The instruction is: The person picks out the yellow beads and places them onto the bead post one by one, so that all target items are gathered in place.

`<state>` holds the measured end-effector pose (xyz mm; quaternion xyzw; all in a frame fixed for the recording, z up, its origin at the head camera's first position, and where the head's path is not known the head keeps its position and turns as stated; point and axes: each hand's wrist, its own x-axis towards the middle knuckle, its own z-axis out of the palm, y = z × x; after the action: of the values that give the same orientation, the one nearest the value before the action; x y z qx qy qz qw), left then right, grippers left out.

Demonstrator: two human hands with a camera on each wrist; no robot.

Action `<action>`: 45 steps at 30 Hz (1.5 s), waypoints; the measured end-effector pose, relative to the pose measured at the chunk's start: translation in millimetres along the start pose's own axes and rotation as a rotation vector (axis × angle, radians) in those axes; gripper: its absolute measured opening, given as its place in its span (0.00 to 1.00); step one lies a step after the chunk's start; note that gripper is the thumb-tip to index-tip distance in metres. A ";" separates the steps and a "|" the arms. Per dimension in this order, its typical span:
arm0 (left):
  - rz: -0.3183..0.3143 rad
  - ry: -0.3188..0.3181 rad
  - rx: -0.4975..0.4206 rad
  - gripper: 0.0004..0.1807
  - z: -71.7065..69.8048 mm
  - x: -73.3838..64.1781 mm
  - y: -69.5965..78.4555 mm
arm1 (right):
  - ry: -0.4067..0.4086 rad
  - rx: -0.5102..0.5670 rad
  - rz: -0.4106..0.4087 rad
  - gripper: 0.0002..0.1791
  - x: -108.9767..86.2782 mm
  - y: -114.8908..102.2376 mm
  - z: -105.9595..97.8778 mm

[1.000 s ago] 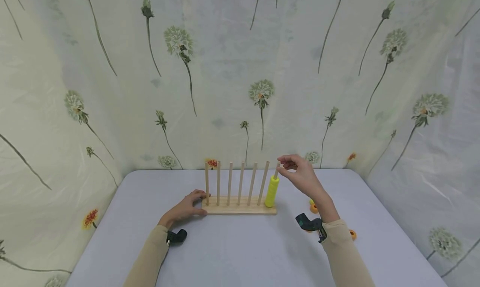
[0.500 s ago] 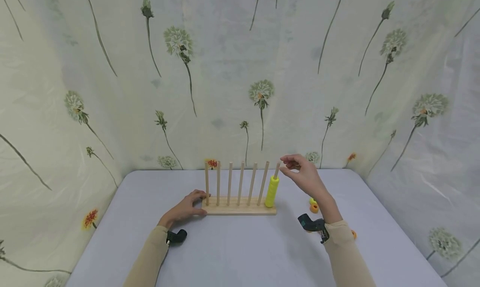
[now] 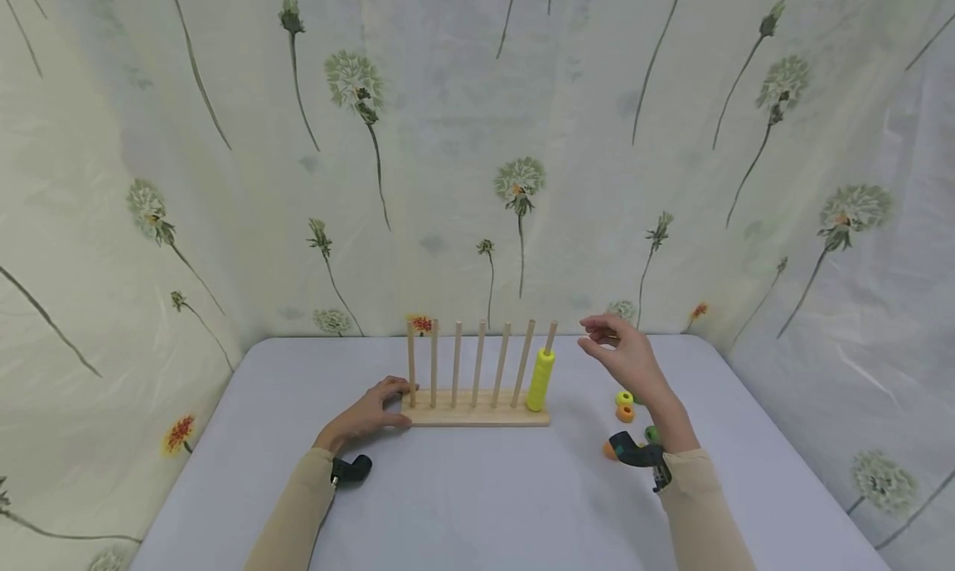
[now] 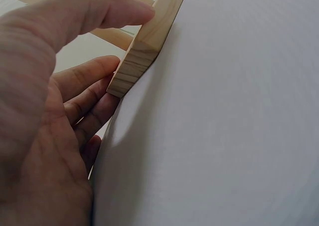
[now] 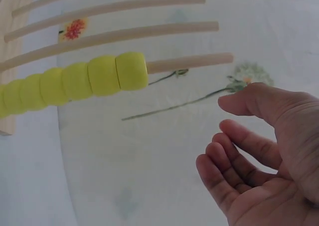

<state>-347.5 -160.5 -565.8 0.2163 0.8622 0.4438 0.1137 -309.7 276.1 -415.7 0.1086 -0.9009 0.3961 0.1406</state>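
A wooden peg rack (image 3: 477, 418) with a row of upright dowels stands on the table. Its rightmost dowel carries a stack of yellow beads (image 3: 540, 380), the dowel's tip bare above them; the right wrist view shows these beads (image 5: 77, 80) touching one another. My left hand (image 3: 367, 413) holds the rack's left end, thumb on the front edge and fingers behind, as the left wrist view shows at the base (image 4: 137, 61). To the right of the beaded dowel, my right hand (image 3: 627, 360) hovers with nothing in it, thumb and fingertips apart.
Loose beads lie at the right below my right forearm: a yellow bead (image 3: 624, 398), an orange bead (image 3: 625, 413) and a green bead (image 3: 652, 433) among them. Another orange bead (image 3: 609, 450) is partly hidden by the wrist camera (image 3: 634, 451). A flowered curtain (image 3: 448, 140) hangs behind.
My right hand has moved right, away from the tip of the beaded dowel, and more loose beads show. The left hand and the rack have stayed put.
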 end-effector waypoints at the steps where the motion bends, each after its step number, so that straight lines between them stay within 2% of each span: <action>1: -0.001 0.001 0.000 0.36 0.0 0.1 0.0 | 0.002 -0.005 0.010 0.22 -0.9 2.6 -0.7; 10: -0.017 0.004 0.000 0.37 -0.6 0.3 0.6 | 0.019 -0.035 0.102 0.21 -12.7 30.0 -6.1; 16: -0.014 0.005 -0.001 0.37 -0.9 -0.1 1.8 | 0.019 -0.064 0.138 0.20 -19.1 54.4 -12.4; 21: -0.011 0.007 -0.003 0.37 -1.2 -0.3 1.7 | 0.009 -0.058 0.167 0.20 -24.3 66.2 -18.6; 38: 0.011 0.000 0.008 0.36 0.3 0.5 -1.7 | -0.068 -0.078 0.284 0.22 -29.6 110.4 -21.9; 45: 0.010 0.005 0.011 0.36 0.9 2.4 -3.3 | -0.101 -0.076 0.332 0.21 -29.9 121.2 -18.4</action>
<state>-350.2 -160.5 -569.0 0.2200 0.8639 0.4399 0.1082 -315.8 372.6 -496.8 -0.0275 -0.9267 0.3734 0.0320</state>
